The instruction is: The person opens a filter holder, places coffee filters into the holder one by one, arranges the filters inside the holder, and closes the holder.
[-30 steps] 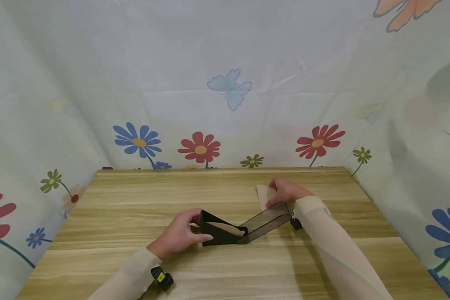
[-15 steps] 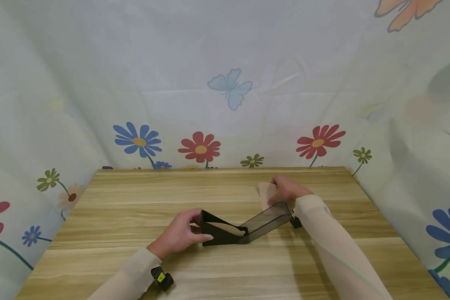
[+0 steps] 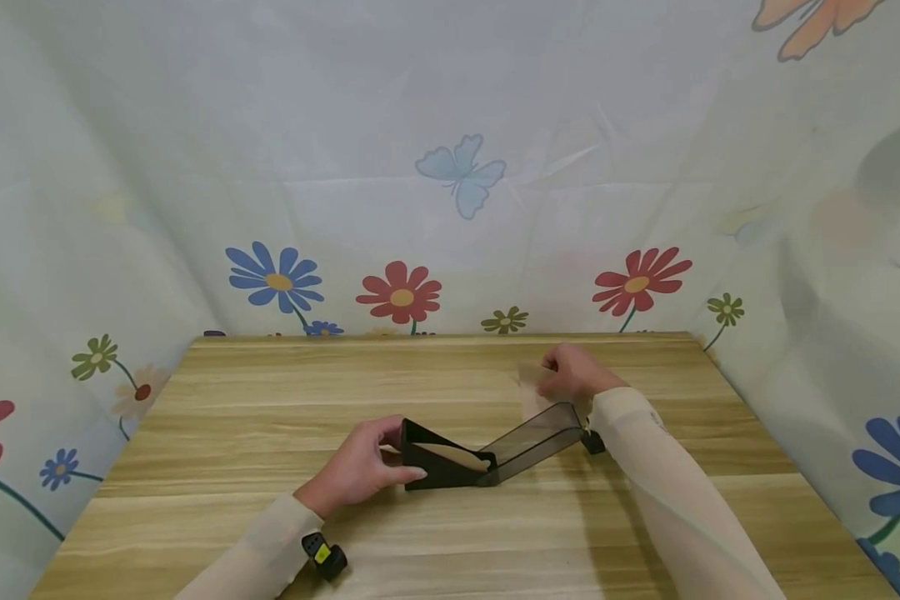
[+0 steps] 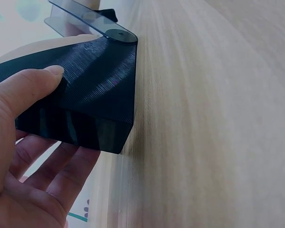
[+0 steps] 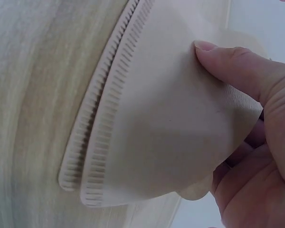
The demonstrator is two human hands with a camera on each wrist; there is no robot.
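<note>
My left hand grips the left end of a black filter holder box, thumb on its near side and fingers at its end. A smoky clear lid is swung out to the right on its hinge. Inside the box, part of a tan coffee filter paper shows. Behind the lid, my right hand pinches coffee filter papers between thumb and fingers. In the right wrist view, two crimped edges lie slightly offset, and the papers are close to the tabletop. Some right fingers are hidden behind them.
The wood-grain table ends at a back edge against a hanging cloth printed with flowers and butterflies. Cloth also flanks both sides. A small black camera is worn on the left wrist.
My right hand has moved slightly up and away in the head view, carrying the coffee filter papers with it. The left hand and the box have stayed in place.
</note>
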